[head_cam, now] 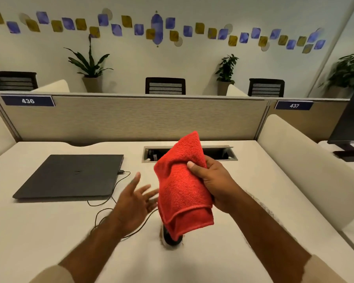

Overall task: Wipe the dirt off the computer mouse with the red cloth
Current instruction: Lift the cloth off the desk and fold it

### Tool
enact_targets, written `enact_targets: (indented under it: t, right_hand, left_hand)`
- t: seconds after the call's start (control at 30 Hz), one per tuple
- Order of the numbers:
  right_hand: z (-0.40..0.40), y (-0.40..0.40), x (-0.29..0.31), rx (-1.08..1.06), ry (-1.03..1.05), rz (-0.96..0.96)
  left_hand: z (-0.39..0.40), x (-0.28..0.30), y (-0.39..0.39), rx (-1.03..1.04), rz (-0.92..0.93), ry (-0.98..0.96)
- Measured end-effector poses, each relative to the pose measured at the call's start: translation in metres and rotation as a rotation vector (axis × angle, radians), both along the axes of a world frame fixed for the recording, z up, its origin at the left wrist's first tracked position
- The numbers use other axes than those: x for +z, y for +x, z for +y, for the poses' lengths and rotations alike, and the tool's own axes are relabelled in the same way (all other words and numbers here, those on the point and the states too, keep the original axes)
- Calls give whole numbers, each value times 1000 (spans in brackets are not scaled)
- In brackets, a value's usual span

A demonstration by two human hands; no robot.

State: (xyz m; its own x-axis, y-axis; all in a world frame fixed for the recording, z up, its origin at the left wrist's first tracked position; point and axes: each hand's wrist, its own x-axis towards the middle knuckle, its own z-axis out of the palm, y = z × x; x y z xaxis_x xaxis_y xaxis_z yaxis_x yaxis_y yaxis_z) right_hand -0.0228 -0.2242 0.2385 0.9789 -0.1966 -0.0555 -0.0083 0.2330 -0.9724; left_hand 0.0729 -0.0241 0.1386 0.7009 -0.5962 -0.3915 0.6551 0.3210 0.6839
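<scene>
My right hand [215, 180] grips a folded red cloth [182, 186] and holds it up above the white desk [49, 231]. The cloth hangs over a black computer mouse [169, 238], hiding most of it; only its near end shows, with brownish dirt scattered on the desk around it. My left hand [135, 199] hovers just left of the cloth with fingers spread, holding nothing and blurred by motion.
A closed dark laptop [74, 174] lies at the left with a black cable [102, 213] looping toward the mouse. A cable slot [223, 153] sits in the desk behind the cloth. A divider panel [131, 119] bounds the back; a monitor [349, 123] stands far right.
</scene>
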Motion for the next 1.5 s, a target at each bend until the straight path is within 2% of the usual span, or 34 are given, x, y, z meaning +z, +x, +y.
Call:
enact_targets:
  t: [0.07,0.17,0.33,0.4,0.53,0.63,0.93,1.33,1.5]
  right_hand:
    - [0,3,7,18,3,5]
    - [-4,8,11,12,26,27]
    - [-24,8,5,-26,37,86]
    - [-38,6,-1,-59,38,108]
    - [-73,-1,-17,-87,65,154]
    - [-99,-6,-34,-78,42,182]
    - [-173,-13,-68,-115,-127,275]
    - [-282,-2,-99,-190,-235,373]
    - [-325,13,-111,-168,-302,428]
  left_hand:
    - [-9,-15,-15,-136,58,-50]
    - [-19,-17,-34,-307,144,-250]
    - [-43,3,-38,-236,177,-333]
    - [-51,16,-31,-180,59,-225]
    - [-62,33,-16,-132,-303,216]
    - [-76,33,-9,-124,-451,351]
    - [-141,9,4,-260,-622,491]
    - [-255,-31,13,-284,-578,483]
    - [-299,-48,20,-248,-635,519]
